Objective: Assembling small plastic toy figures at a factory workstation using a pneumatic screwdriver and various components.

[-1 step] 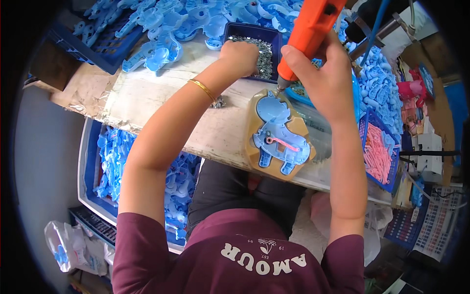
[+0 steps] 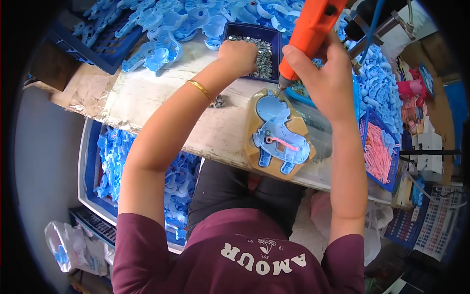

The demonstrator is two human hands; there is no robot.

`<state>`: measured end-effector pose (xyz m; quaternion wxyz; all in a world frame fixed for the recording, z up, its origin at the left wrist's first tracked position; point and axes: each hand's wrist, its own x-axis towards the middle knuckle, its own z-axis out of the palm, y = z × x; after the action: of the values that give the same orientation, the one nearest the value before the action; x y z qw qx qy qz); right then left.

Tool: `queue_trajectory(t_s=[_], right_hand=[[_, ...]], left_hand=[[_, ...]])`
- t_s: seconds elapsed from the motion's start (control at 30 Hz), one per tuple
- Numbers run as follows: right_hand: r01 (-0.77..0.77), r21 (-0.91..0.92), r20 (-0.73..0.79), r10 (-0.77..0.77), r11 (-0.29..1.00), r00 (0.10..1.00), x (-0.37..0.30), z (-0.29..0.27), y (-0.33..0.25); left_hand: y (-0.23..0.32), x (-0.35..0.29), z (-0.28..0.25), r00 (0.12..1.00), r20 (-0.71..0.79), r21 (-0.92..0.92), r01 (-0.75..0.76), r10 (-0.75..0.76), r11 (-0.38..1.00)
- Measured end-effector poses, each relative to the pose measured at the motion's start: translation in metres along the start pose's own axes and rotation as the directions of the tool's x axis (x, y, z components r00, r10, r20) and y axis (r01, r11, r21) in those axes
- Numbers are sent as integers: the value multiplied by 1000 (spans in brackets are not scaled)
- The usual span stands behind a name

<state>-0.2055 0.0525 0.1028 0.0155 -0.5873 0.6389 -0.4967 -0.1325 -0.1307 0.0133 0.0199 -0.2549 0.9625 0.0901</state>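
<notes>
My right hand (image 2: 325, 73) is wrapped round an orange electric screwdriver (image 2: 307, 36), its bit pointing down at the upper edge of a tan fixture (image 2: 254, 127). Seated in that fixture is a light-blue animal-shaped plastic shell (image 2: 279, 134), with a thin pink part (image 2: 285, 144) lying across its inside. At the left side of a dark blue tray (image 2: 277, 61) of small metal screws (image 2: 264, 56), my left hand (image 2: 238, 56) is closed, knuckles up. Its fingertips are hidden, so what they hold cannot be seen.
Light-blue plastic shells (image 2: 191, 19) are heaped along the back of the bench. A blue basket (image 2: 391, 181) of pink parts stands at the right; a large bin (image 2: 90, 161) of blue pieces sits below the bench at left. A small screw pile (image 2: 219, 102) lies near my left wrist.
</notes>
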Motion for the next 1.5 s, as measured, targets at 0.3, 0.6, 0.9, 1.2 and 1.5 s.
queue_trajectory(t_s=[0.3, 0.6, 0.9, 1.2, 1.5], right_hand=[[-97, 98, 84, 89, 990, 992, -2, -17, 5], [-120, 183, 151, 93, 976, 984, -3, -17, 5], [-126, 142, 185, 99, 982, 978, -7, -27, 8], [-245, 379, 167, 195, 892, 967, -16, -30, 0], [-244, 593, 27, 284, 767, 959, -39, -25, -45]], left_hand=[[-19, -16, 24, 879, -389, 142, -239, 276, 961], [-24, 2, 20, 896, -254, 54, -364, 365, 930], [-32, 5, 24, 806, -396, 132, -423, 439, 896], [4, -41, 14, 695, -493, 252, -462, 524, 850], [76, -121, 31, 698, -567, -267, -659, 438, 704]])
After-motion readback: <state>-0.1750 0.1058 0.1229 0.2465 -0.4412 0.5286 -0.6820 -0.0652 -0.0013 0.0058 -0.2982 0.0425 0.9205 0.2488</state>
